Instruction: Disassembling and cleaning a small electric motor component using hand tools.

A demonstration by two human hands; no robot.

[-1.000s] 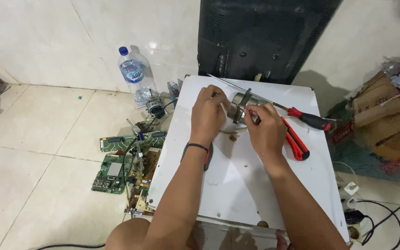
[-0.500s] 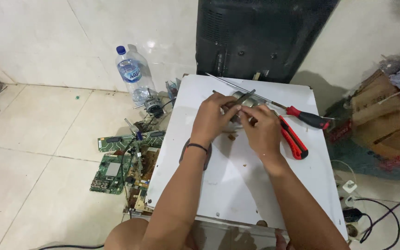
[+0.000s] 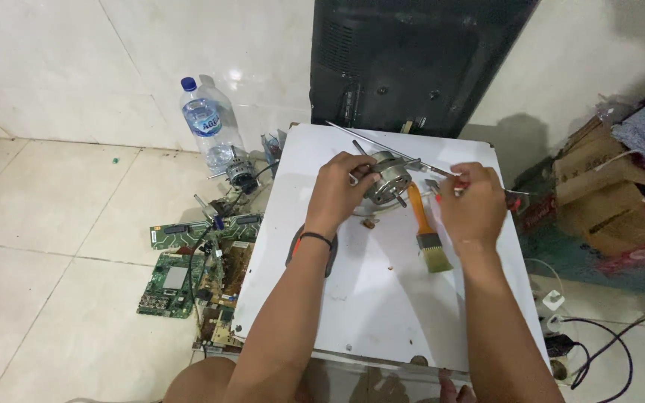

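A small metal electric motor [image 3: 388, 177] with a shaft sits on the white table top [image 3: 382, 298]. My left hand [image 3: 340, 192] grips its left side; a black band circles that wrist. My right hand [image 3: 473, 205] is to the right of the motor, fingers closed over a red-handled tool [image 3: 515, 198] whose metal tip [image 3: 434, 183] points at the motor. An orange-handled paintbrush [image 3: 427, 233] lies between my hands, bristles toward me. A thin metal rod [image 3: 352, 134] lies behind the motor.
The black back of a television [image 3: 412, 60] leans on the wall behind the table. A water bottle [image 3: 207, 123], another small motor [image 3: 242, 175] and circuit boards [image 3: 188, 261] are on the floor at left. Cardboard boxes [image 3: 606, 194] and cables [image 3: 599, 351] are at right.
My right hand left the motor and moved right onto the red-handled tool, uncovering the paintbrush. My left hand stayed on the motor.
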